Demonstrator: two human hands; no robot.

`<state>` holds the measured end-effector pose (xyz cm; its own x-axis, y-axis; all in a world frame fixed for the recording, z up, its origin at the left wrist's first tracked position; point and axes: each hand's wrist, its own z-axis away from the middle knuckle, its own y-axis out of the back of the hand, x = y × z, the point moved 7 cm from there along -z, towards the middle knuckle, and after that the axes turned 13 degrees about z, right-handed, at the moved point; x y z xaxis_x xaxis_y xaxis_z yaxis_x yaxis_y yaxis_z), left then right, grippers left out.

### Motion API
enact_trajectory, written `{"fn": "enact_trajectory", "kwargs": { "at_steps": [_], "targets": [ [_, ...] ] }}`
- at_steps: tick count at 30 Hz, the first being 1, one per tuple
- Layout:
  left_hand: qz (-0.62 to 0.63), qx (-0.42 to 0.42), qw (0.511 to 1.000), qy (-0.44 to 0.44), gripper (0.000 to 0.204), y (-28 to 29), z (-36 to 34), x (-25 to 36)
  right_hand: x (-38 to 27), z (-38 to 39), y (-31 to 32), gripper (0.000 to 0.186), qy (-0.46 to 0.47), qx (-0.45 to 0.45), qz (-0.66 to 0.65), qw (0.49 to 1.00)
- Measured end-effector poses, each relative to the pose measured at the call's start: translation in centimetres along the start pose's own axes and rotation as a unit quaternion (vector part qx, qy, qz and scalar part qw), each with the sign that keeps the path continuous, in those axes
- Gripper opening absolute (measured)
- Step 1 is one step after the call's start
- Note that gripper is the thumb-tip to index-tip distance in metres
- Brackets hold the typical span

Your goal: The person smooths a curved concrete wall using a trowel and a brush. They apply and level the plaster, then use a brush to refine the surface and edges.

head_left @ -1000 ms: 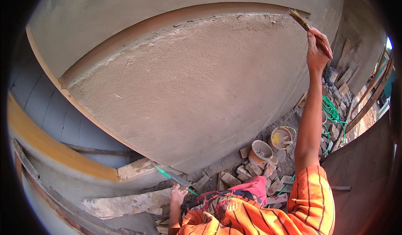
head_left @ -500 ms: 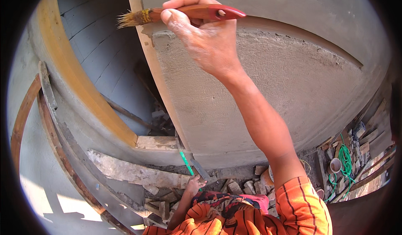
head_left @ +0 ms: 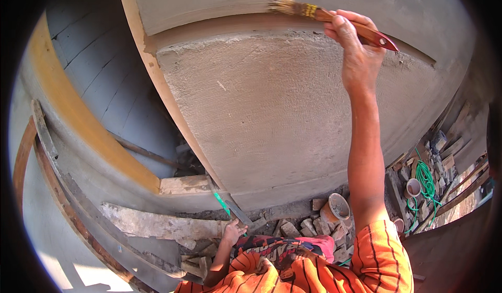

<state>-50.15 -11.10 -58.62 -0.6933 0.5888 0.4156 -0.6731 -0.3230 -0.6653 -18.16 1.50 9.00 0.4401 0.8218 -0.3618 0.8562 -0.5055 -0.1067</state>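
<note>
My right hand (head_left: 361, 47) is raised to the grey plastered wall (head_left: 272, 105), closed round the wooden handle of a paintbrush (head_left: 334, 17) with a red end. Its splayed bristles lie at the upper edge of a long recessed groove (head_left: 225, 25), seemingly touching the plaster. Low down near my lap, my left hand (head_left: 232, 233) is closed around a long thin stick-like tool with a green section (head_left: 221, 203). A flat grey blade-like piece (head_left: 240, 214) is beside those fingers; whether I hold it too, I cannot tell.
A doorway with a yellow frame (head_left: 89, 120) opens at left. Planks (head_left: 78, 209) lean there, and a pale board (head_left: 157, 221) lies below. Broken bricks (head_left: 290, 229), a bucket (head_left: 334, 208) and a green hose (head_left: 426, 180) lie along the wall's foot.
My right hand has carried the paintbrush rightward, from beside the door jamb to the groove's upper edge. The view has shifted slightly; my left hand stays low with the green tool.
</note>
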Motion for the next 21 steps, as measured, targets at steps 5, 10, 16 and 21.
{"fn": "enact_trajectory", "kwargs": {
  "at_steps": [5, 10, 16, 21],
  "targets": [
    [-0.003, -0.014, 1.0, -0.006, 0.023, -1.7, -0.1, 0.7, 2.1, -1.1, 11.8, 0.017, -0.033, 0.144, 0.086, 0.985],
    [-0.007, -0.035, 0.999, 0.004, 0.024, -1.9, -0.6, 0.3, 0.0, 0.3, 11.6, 0.016, -0.021, 0.173, -0.062, 0.983],
    [-0.023, -0.075, 0.997, 0.003, 0.032, -4.3, -2.1, -0.2, -5.1, 2.2, -7.2, 0.016, 0.015, -0.049, -0.12, 0.991],
    [-0.037, -0.053, 0.998, -0.007, 0.029, -4.7, -2.2, 0.2, -2.7, 1.3, -8.1, 0.015, -0.014, -0.031, -0.091, 0.995]
  ]
}}
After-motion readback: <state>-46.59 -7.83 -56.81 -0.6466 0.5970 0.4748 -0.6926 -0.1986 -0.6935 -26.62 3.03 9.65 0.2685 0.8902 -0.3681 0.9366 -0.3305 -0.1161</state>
